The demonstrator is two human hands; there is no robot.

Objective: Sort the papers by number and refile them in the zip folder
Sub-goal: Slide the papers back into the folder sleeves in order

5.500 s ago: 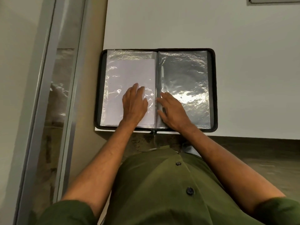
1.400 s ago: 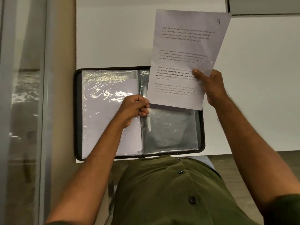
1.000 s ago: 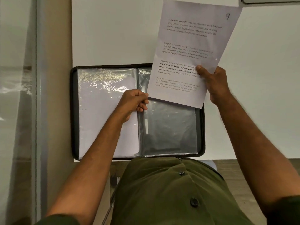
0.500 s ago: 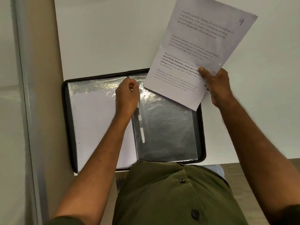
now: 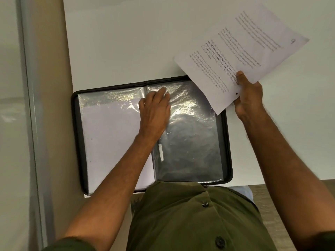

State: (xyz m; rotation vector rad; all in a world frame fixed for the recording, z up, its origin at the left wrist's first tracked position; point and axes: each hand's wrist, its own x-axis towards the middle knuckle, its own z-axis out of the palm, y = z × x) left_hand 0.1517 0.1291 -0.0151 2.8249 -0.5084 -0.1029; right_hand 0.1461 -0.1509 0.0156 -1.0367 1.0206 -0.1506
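Folder: the black zip folder [image 5: 228, 142] lies open on the white table [image 5: 117, 42], at its near edge, just in front of the person's green shirt [image 5: 190, 220].
Left page: a clear sleeve [image 5: 112, 134] with white paper inside.
Right page: an empty-looking clear sleeve [image 5: 192, 138], dark and shiny (a white pen [image 5: 160, 153] lies near the spine).
Left hand: the left hand [image 5: 155, 111] rests palm down over the spine, fingers straight and relaxed, tips on the top of the right sleeve; it grasps nothing.
Right hand: the right hand [image 5: 249, 97] pinches the sheet [image 5: 241, 53] at its near edge, thumb on top.
Sheet: held tilted above the table, up and right of the folder, its lower corner overlapping the folder's top right corner, well apart from the left hand.
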